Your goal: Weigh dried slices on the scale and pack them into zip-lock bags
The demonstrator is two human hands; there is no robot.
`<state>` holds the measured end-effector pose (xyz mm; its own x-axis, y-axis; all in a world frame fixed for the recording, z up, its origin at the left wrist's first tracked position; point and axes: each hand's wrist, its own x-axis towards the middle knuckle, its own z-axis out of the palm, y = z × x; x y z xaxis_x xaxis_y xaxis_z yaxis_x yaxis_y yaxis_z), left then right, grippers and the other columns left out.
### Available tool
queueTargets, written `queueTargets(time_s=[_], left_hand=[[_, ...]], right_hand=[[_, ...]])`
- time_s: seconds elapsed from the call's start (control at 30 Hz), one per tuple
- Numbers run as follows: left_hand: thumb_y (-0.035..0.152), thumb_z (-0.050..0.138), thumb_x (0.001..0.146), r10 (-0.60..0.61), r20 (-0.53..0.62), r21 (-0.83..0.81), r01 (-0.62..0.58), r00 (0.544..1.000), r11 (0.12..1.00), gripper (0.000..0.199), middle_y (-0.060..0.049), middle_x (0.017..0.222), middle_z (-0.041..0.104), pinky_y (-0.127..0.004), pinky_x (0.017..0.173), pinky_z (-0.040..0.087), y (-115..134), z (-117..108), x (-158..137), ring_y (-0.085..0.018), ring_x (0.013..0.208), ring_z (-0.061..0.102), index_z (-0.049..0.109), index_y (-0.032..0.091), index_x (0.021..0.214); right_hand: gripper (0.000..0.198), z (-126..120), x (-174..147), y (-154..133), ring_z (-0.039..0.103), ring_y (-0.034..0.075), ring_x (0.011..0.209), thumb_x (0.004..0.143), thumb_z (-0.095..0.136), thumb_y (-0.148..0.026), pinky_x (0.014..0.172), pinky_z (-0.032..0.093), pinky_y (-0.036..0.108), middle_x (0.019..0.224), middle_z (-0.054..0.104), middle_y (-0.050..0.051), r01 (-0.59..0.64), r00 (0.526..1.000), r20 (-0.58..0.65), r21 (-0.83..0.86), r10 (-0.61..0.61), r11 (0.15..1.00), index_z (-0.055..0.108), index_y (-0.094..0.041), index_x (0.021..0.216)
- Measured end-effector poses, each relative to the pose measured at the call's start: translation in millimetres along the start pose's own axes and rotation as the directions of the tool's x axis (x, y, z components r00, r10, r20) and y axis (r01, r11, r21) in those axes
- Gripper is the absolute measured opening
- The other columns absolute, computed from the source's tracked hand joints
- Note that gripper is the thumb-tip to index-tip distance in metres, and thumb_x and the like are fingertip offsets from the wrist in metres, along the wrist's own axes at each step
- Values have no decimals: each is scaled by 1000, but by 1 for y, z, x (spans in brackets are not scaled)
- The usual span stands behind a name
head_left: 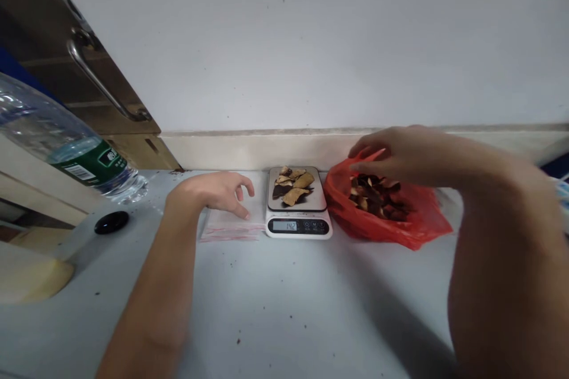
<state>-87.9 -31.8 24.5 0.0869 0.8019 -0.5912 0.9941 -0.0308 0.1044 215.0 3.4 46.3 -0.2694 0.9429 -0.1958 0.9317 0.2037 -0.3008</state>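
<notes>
I find the scale (317,205) at the centre of the frame, set on the grey tabletop (267,320); a small heap of dried slices (296,186), tan and dark brown, lies on its plate; its display (285,225) shows the digits 142, though I cannot make out a decimal point.

My left hand (216,192) is just left of the scale, above a flat stack of clear bags (233,234) with reddish edge lines; its fingers are spread and curved, the thumb well apart, with nothing between them; I cannot tell whether they touch the bags.

My right hand (386,157) reaches in from the right edge of the frame, over the rear of an open red bag (377,234); its fingers are bent, with a gap to the thumb; contact with the red film I cannot confirm; the bag stands just beside the scale and holds many dark brown dried pieces (377,196).

At the left of the frame I record a clear bottle (84,160) with a green label, appearing slanted, and a black oval object (111,222) near it; small dark specks are scattered about the tabletop; a white wall (284,41) fills the upper frame; a metal handle (100,86) is at upper left.
</notes>
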Motion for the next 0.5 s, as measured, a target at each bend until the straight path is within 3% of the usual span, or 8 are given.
queueTargets(time_s=[0.1,0.2,0.27,0.33,0.43,0.5], left_hand=[[60,68,74,8,-22,-10,-8,1000,1000,71,-11,134,76,-33,90,55,-1,1,1,-29,111,74,65,27,136],[62,67,75,10,-40,-16,-10,999,1000,71,-11,135,75,-33,90,55,0,3,1,-29,111,74,64,27,137],[62,66,75,12,-41,-14,-13,999,1000,73,-11,136,74,-33,91,54,1,3,1,-29,110,73,64,27,139],[63,65,76,11,-36,-13,-11,999,1000,73,-11,136,74,-33,91,54,3,3,1,-28,111,73,63,27,139],[62,64,76,-6,-27,-24,5,1000,1000,73,-11,137,73,-33,94,53,6,2,0,-29,114,71,63,27,140],[62,64,75,-6,-27,-34,5,1000,999,74,-11,138,72,-33,95,53,6,2,0,-29,115,71,62,28,141]], right_hand=[[14,5,1,-32,74,34,86,87,69,-31,70,55,42,92,78,12,-105,992,-77,-36,102,994,79,-26,95],[25,19,9,-53,76,30,95,88,66,-22,76,57,36,108,79,12,9,993,-120,3,-8,1000,79,-23,109],[46,32,20,-58,73,30,114,87,68,-15,88,57,33,134,75,12,145,986,-78,13,-144,989,75,-24,131],[63,44,33,-59,68,28,128,84,69,-8,99,54,29,147,70,10,236,972,25,0,-235,972,70,-25,144],[67,56,47,-55,72,25,120,81,67,-2,96,52,25,135,78,7,272,948,169,-1,-268,962,72,-25,143],[61,58,51,-51,75,24,109,83,66,-3,89,53,25,126,82,5,260,947,191,13,-257,966,76,-25,138]])
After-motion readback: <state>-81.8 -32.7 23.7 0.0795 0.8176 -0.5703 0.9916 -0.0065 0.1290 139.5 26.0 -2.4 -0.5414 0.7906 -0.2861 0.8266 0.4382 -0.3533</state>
